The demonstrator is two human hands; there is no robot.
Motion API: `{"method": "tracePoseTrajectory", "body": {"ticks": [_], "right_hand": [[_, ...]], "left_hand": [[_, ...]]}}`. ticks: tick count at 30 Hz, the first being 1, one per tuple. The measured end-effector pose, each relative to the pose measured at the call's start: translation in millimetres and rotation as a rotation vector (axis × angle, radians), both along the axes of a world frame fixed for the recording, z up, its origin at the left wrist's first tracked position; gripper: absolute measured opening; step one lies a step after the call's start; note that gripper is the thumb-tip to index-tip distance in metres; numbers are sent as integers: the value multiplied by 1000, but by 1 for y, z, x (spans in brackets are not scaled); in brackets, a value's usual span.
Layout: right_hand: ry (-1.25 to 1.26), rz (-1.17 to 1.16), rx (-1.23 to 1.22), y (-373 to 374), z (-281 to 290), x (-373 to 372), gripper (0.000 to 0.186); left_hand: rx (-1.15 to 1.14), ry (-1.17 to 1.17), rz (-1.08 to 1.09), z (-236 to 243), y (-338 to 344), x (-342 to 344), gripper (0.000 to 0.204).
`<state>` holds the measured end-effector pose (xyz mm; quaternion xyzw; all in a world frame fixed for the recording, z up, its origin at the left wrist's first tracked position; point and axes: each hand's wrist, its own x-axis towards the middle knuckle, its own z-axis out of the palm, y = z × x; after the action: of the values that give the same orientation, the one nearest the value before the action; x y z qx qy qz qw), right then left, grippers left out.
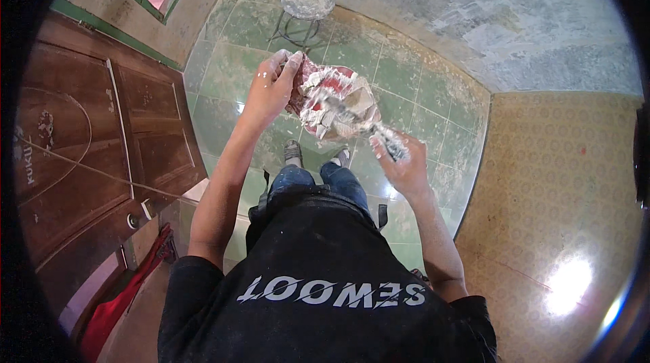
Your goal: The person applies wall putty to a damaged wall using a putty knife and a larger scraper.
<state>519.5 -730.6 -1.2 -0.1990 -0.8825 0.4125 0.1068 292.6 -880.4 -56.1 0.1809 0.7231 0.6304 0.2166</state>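
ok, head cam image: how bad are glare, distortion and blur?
Head view: harsh glare on the shiny tan patterned surface, lower right; smaller highlights on the square green floor tiles; base of the mottled gray wall bows; corners black; white-smeared tool in the right hand looks soft, cause unclear.

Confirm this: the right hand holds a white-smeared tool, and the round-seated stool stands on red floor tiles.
Not quite: the head view shows green floor tiles, not red. The rest holds: the right hand holds a white-smeared tool, and the round-seated stool stands on those tiles.
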Motion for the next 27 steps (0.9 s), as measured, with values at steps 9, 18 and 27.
{"method": "tracePoseTrajectory", "body": {"ticks": [9,18,27], "right_hand": [[19,98,-37,25,-12,8,22],[171,238,120,67,-18,49,24],[110,178,-67,102,-18,89,21]], "left_hand": [[-72,-63,144,1,3,25,29],[7,-115,263,11,33,82,28],[-134,-71,332,20,58,137,39]]}}
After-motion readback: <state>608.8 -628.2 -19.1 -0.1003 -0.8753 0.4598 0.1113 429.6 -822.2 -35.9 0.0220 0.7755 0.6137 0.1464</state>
